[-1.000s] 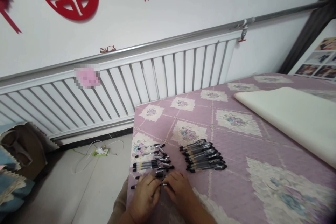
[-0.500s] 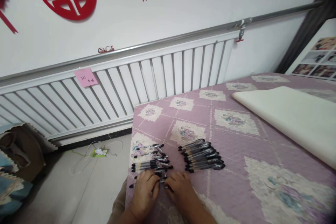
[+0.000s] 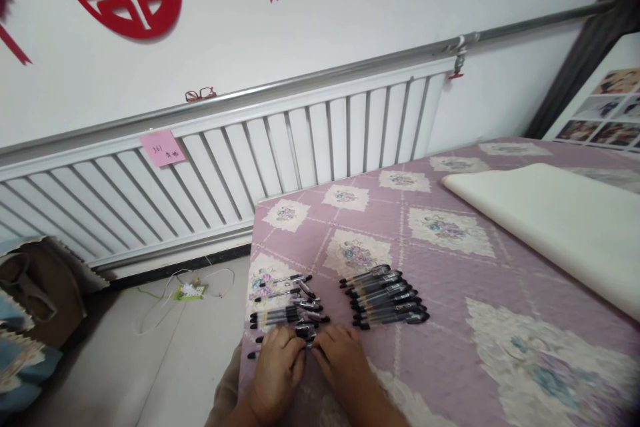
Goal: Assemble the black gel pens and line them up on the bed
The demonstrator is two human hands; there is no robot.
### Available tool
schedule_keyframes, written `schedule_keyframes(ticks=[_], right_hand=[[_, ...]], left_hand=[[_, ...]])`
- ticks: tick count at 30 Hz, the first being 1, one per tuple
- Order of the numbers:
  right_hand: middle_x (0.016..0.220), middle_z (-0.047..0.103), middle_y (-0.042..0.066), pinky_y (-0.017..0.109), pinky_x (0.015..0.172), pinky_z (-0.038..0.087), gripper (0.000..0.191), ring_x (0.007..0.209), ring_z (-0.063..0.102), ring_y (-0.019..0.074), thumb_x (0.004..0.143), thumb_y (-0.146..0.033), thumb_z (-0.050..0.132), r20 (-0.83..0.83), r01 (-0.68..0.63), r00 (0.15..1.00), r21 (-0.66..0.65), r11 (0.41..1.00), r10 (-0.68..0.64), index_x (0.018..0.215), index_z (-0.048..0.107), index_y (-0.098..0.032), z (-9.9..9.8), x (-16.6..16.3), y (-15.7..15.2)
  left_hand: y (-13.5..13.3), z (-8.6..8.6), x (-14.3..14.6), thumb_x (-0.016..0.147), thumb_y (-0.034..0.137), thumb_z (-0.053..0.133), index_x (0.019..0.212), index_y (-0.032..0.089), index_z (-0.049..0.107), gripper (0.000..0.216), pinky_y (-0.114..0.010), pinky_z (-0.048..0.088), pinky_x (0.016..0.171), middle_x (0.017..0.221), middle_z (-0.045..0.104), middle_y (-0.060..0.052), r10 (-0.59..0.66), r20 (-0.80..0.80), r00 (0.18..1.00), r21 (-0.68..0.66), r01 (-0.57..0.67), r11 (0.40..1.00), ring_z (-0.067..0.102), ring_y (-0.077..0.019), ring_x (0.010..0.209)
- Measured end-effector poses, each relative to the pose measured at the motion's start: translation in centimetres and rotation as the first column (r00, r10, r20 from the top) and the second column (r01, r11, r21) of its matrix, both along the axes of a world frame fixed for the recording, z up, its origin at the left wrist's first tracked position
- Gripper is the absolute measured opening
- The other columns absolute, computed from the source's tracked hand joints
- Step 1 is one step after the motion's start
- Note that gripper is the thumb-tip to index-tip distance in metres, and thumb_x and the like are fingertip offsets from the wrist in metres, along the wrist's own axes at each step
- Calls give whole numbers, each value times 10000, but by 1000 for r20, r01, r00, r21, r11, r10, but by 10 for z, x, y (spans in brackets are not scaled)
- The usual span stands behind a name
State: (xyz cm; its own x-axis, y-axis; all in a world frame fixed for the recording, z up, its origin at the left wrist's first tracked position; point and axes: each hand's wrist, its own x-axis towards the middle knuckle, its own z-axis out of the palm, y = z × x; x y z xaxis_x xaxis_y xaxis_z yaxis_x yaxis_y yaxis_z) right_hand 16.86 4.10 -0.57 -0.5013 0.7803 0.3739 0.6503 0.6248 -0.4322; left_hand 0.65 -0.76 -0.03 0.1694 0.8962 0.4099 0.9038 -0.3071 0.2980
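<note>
On the near left corner of a purple patterned bedspread (image 3: 450, 280), my left hand (image 3: 277, 365) and my right hand (image 3: 340, 360) meet, fingers curled around a black pen (image 3: 280, 349) whose tip sticks out to the left of my left hand. Just beyond my fingers lies a loose group of several black pens and caps (image 3: 290, 303). To its right, several capped pens (image 3: 385, 297) lie side by side in a neat row.
A white slatted radiator cover (image 3: 225, 167) runs along the wall with a pink note (image 3: 161, 148) and red glasses (image 3: 199, 94) on top. A cream cushion (image 3: 555, 227) lies at the right. Cables (image 3: 190, 290) and a brown bag (image 3: 40, 293) are on the floor.
My hands have stayed together on the pen, shifting slightly. The view has drifted a little; the pen groups have not moved.
</note>
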Motion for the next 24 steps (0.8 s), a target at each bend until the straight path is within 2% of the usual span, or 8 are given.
schedule_keyframes(ticks=[5,12,16,19,24], right_hand=[[821,650,-26,302,752,311,109,818,559,159,818,-147,586,7,-12,1000,-9,1000,12,805,601,-254,-2,-6,-2],[806,645,-11,305,748,322,83,790,561,166,831,-169,570,-61,20,998,16,1000,-19,808,602,-241,6,5,3],[770,637,16,309,706,347,128,749,567,183,863,-201,502,-100,125,988,84,989,-116,797,609,-224,15,36,20],[791,646,39,311,695,383,167,754,582,194,871,-247,464,-136,251,962,94,963,-237,813,618,-215,19,71,34],[878,661,74,355,754,446,186,815,596,224,850,-293,456,-130,466,881,84,881,-454,879,616,-203,14,123,48]], left_hand=[[0,-1,0,834,100,456,1005,218,612,260,-383,470,765,940,608,-65,-37,-60,997,15,38,999,554,-222,872],[0,-2,1,837,106,477,940,218,620,210,-371,461,742,907,604,-56,-51,-100,994,28,54,998,550,-221,845],[2,-3,2,830,90,477,974,235,626,252,-358,459,744,897,601,-48,-29,-99,995,34,33,999,552,-215,848],[6,-5,2,842,99,473,982,234,625,247,-350,458,738,912,605,-45,22,-90,996,51,-17,999,552,-210,843],[11,-6,2,848,117,473,1046,222,607,261,-347,460,737,932,604,-54,27,-76,997,79,-21,997,555,-209,841]])
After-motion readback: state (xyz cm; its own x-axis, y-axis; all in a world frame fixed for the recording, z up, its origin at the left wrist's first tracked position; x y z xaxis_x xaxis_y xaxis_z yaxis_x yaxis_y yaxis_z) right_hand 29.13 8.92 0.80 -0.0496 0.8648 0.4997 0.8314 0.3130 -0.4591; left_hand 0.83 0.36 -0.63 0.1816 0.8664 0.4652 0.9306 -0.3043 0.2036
